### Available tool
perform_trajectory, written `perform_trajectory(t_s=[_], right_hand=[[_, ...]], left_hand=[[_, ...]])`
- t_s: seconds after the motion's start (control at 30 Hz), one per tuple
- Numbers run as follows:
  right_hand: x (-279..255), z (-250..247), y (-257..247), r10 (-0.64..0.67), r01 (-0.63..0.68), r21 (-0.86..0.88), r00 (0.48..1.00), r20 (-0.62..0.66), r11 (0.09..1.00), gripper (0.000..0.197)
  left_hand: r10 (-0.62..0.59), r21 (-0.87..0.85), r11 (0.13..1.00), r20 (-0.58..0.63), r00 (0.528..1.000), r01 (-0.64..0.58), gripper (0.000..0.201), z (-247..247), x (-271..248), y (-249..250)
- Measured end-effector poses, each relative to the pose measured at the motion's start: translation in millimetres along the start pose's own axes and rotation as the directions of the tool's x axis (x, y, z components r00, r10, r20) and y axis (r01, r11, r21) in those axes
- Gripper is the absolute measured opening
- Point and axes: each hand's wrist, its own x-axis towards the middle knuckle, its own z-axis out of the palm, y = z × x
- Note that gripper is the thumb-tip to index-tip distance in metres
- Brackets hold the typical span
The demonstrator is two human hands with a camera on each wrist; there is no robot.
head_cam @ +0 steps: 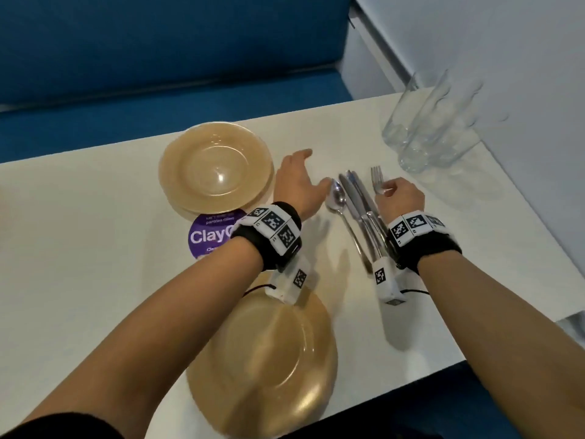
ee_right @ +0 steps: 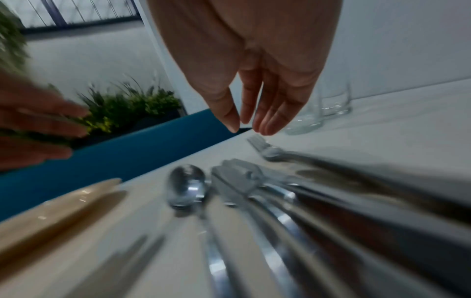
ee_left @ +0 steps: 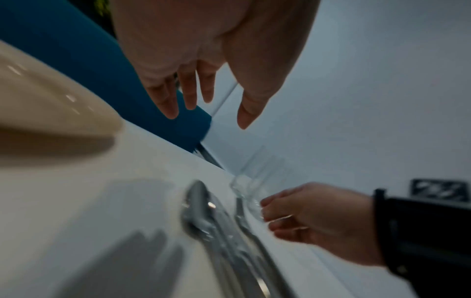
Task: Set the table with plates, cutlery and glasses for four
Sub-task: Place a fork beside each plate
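Note:
On the white table (head_cam: 95, 248) a stack of amber plates (head_cam: 215, 166) stands at the back, and a single amber plate (head_cam: 262, 359) lies near the front under my left forearm. A pile of cutlery lies right of the stack: a spoon (head_cam: 335, 198), knives (head_cam: 357, 198) and forks (head_cam: 376, 179). Several clear glasses (head_cam: 433, 122) stand at the back right. My left hand (head_cam: 300, 179) hovers with spread fingers between the stack and the spoon, holding nothing (ee_left: 206, 119). My right hand (head_cam: 387, 190) hangs just above the forks (ee_right: 265, 149), thumb and fingers close together with nothing between them (ee_right: 248, 129).
A round purple sticker (head_cam: 209, 236) lies on the table between the two plates. A blue bench (head_cam: 158, 58) runs behind the table. A white wall (head_cam: 506, 58) closes the right side just behind the glasses. The table's right edge (head_cam: 538, 305) is near my right forearm.

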Motion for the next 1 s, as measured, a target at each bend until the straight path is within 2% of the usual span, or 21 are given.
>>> perform_trajectory(t_s=[0.07,0.17,0.23,0.33,0.43,0.53,0.67,0.83,0.93,1.0], right_hand=[[11.9,-9.2,25.0,0.038,-0.031,-0.094,0.996,0.082,0.995,0.033],[26.9,-9.5,48.4,0.008,0.036,-0.213,0.979,0.205,0.976,0.041],[34.9,-7.1,55.3,-0.03,0.087,-0.243,0.973,0.229,0.966,0.034],[44.8,-8.6,58.1,-0.055,0.129,-0.248,0.957,0.283,0.96,0.02],[49.1,-16.1,59.6,-0.054,0.107,-0.155,0.949,0.31,0.982,0.017],[43.4,-20.4,52.2,-0.114,0.097,0.071,0.947,0.3,0.993,0.017],[24.3,-16.0,26.4,-0.183,0.073,0.289,0.909,0.375,0.955,0.014],[-14.1,-2.3,-13.7,-0.242,-0.05,0.457,0.794,0.558,0.888,0.017],[-44.8,15.9,-42.5,-0.259,-0.128,0.507,0.739,0.622,0.852,0.005],[-66.8,31.7,-60.8,-0.252,-0.147,0.516,0.741,0.622,0.844,0.007]], left_hand=[[-0.043,-0.064,0.997,0.084,0.995,0.049,0.054,33.1,-0.2,22.1],[-0.114,-0.043,0.991,0.218,0.969,0.127,0.045,78.0,3.5,45.1],[-0.156,-0.02,0.985,0.289,0.944,0.169,0.039,102.2,7.4,50.6],[-0.207,-0.017,0.974,0.327,0.922,0.225,0.029,124.8,12.7,48.2],[-0.247,-0.044,0.96,0.335,0.909,0.277,0.028,133.4,14.7,42.3],[-0.269,-0.186,0.923,0.311,0.911,0.337,0.029,134.9,16.4,37.8],[-0.299,-0.394,0.851,0.179,0.937,0.347,0.023,116.1,13.8,22.4],[-0.307,-0.622,0.703,0.174,0.936,0.346,0.019,56.2,-13.4,-2.6],[-0.312,-0.667,0.682,0.105,0.944,0.3,0.024,10.4,-37.9,-24.1],[-0.337,-0.653,0.706,0.031,0.941,0.275,0.023,-26.6,-56.8,-43.5]])
